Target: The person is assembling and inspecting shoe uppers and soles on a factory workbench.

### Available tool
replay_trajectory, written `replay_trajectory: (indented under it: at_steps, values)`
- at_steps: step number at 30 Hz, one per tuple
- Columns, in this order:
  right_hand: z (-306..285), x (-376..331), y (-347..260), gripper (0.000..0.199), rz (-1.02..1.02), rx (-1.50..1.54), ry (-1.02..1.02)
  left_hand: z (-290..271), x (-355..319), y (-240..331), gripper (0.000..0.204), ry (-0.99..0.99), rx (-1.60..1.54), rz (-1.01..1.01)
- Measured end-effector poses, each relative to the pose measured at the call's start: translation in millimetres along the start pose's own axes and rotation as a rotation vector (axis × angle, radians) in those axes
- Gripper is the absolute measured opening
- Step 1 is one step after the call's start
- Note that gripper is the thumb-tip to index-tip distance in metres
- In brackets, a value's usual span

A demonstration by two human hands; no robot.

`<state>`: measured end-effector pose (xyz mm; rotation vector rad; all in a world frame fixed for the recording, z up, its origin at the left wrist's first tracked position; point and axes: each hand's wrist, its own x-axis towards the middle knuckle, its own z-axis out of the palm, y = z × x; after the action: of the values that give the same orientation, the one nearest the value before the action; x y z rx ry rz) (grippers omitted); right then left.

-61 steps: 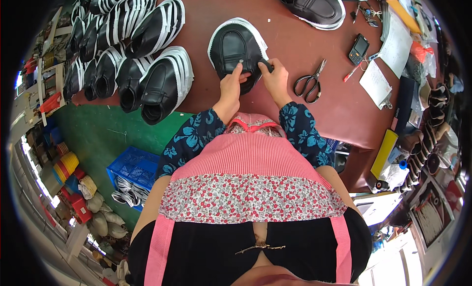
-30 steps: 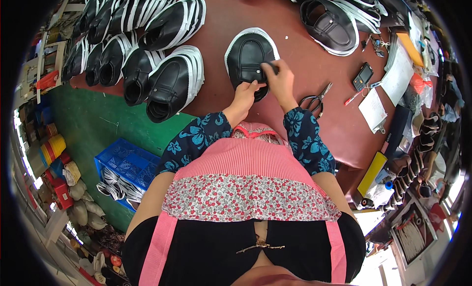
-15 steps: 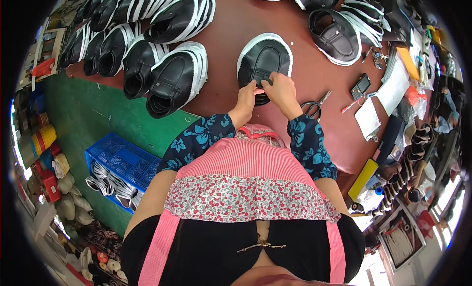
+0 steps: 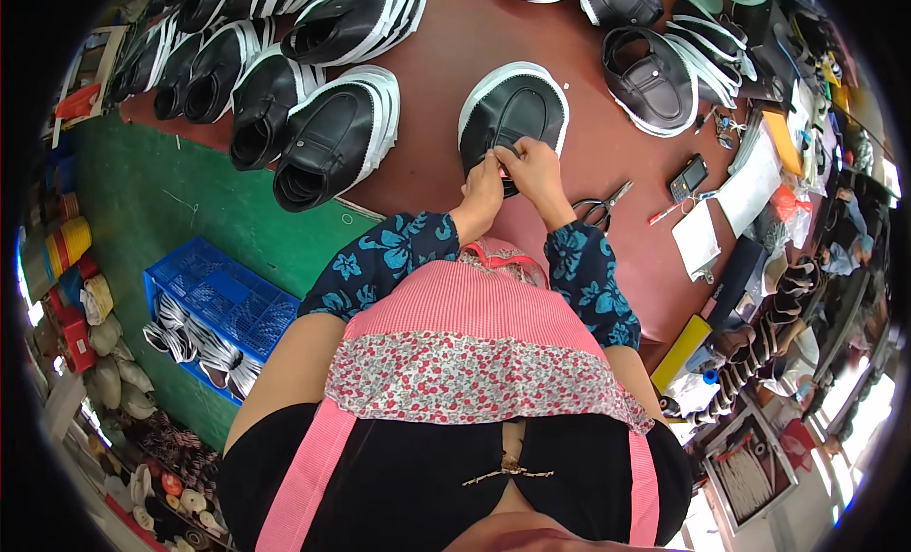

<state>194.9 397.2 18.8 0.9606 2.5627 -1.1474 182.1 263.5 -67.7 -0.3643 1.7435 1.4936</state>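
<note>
A black shoe upper with a wide white rim lies on the reddish-brown table in front of me, toe pointing away. My left hand and my right hand meet at its strap and opening. Thumb and fingers of both hands pinch a dark part there, seemingly the strap of the upper. The fingers cover most of the opening, so exactly what lies between them is partly hidden. Black-handled scissors rest on the table just right of my right hand.
Stacked black uppers stand at the left, with more uppers at the far right. A handheld device, a red-and-white pen and papers lie at right. A blue crate with striped pieces sits on the green floor.
The view has turned slightly, shifting the surroundings. Both hands stay at the upper; the left hand has come closer to the right, and their fingertips now meet.
</note>
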Motion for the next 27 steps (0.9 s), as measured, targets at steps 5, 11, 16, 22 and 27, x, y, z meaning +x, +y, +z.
replay_trajectory:
  at_steps: [5, 11, 16, 22, 27]
  values:
    - [-12.5, -4.8, 18.3, 0.046, 0.003, -0.116, -0.058, -1.2, -22.4, 12.5, 0.062, -0.023, 0.088, -0.038]
    - [-7.6, -9.4, 8.8, 0.044, -0.038, -0.059, -0.008, 1.0, -32.2, 16.2, 0.064, 0.044, 0.241, 0.138]
    - [-17.0, -14.1, 43.6, 0.046, -0.077, -0.131, 0.01, -1.2, -26.9, 18.6, 0.065, 0.024, 0.362, 0.196]
    - [-1.2, -5.9, 13.6, 0.046, -0.052, -0.028, 0.029, 0.2, -15.8, 6.7, 0.065, 0.043, 0.284, 0.175]
    - [-16.8, -22.0, 33.6, 0.046, -0.026, -0.095, -0.001, 5.2, -29.6, 18.3, 0.069, -0.02, 0.298, 0.102]
